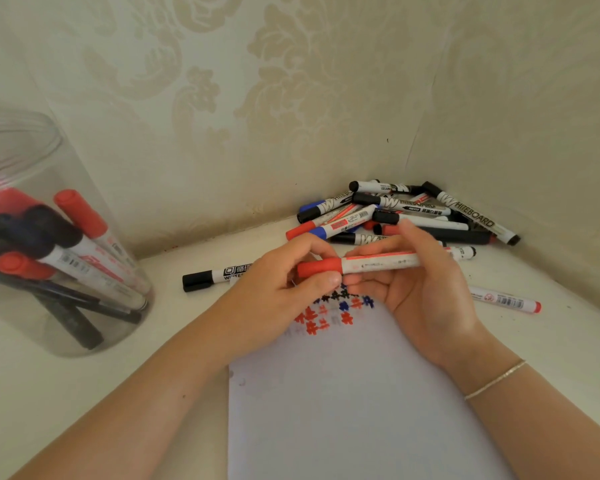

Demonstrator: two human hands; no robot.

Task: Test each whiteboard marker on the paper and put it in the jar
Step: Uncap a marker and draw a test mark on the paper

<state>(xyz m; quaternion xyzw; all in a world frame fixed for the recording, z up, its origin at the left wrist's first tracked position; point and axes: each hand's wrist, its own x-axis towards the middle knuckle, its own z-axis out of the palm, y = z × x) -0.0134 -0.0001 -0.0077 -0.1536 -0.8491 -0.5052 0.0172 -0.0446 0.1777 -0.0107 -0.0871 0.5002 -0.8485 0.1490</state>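
**Step in hand: cap on red marker**

Head view: left hand point(284, 289) pinched red cap; right hand point(420, 282) gripped barrel of red marker point(361, 264), held horiz. above paper point(361, 410). Jar point(49, 237) well left. Next, prob.: uncap or seat cap — cannot tell which.

The light is soft, even and fairly dim, with a warm yellowish cast over the wallpaper point(291, 81) and no hard shadows; only faint shade lies under the hands. Its source cannot be told, though it may come from above. The wide lens bends the edges, so the clear jar point(49, 237) at the left leans and looks smeared. The pile of markers point(406, 213) is fairly sharp, while the paper point(354, 410) looks slightly washed and bluish.
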